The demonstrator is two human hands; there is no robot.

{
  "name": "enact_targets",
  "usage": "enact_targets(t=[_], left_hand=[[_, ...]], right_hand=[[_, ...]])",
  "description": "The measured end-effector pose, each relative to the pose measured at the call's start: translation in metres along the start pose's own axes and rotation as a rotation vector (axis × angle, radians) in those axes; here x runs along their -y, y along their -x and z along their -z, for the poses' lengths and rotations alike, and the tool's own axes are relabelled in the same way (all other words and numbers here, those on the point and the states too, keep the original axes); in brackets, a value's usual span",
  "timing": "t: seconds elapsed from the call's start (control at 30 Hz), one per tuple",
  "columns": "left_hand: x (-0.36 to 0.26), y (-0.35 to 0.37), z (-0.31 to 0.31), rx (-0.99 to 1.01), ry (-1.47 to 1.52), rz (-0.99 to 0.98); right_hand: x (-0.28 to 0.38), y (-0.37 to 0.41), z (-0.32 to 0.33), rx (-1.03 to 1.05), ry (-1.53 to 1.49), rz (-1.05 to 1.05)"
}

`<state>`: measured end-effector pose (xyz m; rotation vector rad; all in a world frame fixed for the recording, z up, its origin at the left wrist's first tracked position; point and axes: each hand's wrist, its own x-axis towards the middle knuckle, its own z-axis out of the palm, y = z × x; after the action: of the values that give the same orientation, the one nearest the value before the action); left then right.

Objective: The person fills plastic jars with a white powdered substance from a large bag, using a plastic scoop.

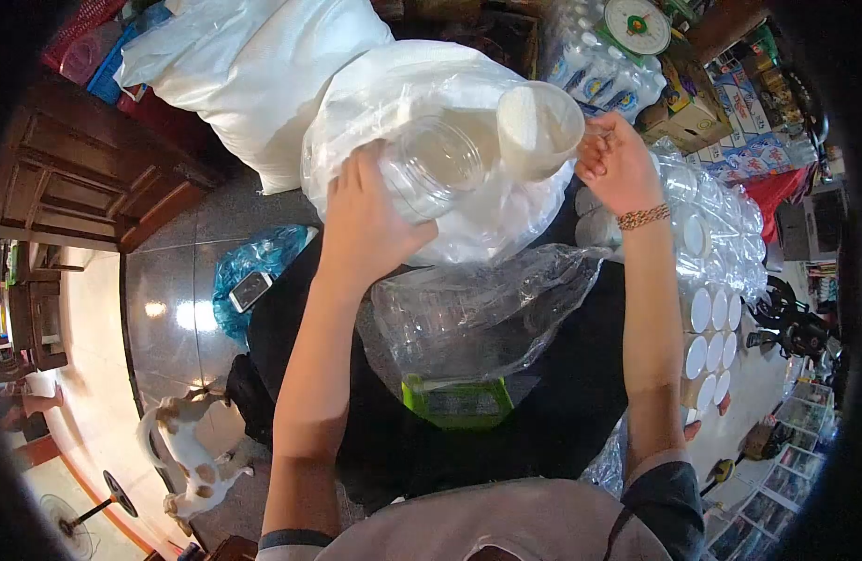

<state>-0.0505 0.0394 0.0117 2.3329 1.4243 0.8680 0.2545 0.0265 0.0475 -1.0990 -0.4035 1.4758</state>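
My left hand (366,210) is wrapped round a clear plastic jar (438,168), its open mouth facing right and up. My right hand (621,164) grips a translucent plastic mug (564,131) at its right side, where a handle would be. White grains (518,117) lie inside the mug, against its left wall. Mug and jar sit side by side over a large open white sack (403,79) lined with clear plastic. Below my hands, a clear plastic bag (487,309) of clear containers lies between my legs.
A full white sack (253,75) stands upper left. A phone (251,291) rests on a blue bag (230,266). A white and brown cat (193,449) is lower left. Wrapped jars with white lids (707,327) stack at right. A dial scale (637,26) tops bottle packs (590,75).
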Motion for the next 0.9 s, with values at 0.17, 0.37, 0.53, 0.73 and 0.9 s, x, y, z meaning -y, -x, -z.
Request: enact_targets(t=[0.17,0.37,0.53,0.73,0.9], left_hand=[[-0.008,-0.001,-0.016,0.086,0.031,0.031],[-0.012,-0.004,-0.024,0.115,0.072,0.021],[-0.015,-0.004,-0.029,0.136,0.034,0.025],[-0.02,-0.005,-0.028,0.17,0.002,0.049],[-0.022,-0.005,-0.029,0.201,0.002,0.088]], right_hand=[[0.003,0.003,0.002,0.055,0.205,0.131],[0.0,0.01,-0.004,0.007,0.44,0.253],[-0.003,0.016,-0.015,0.003,0.667,0.313],[-0.009,0.023,-0.033,0.001,0.854,0.418],[-0.017,0.022,-0.042,-0.021,0.998,0.552]])
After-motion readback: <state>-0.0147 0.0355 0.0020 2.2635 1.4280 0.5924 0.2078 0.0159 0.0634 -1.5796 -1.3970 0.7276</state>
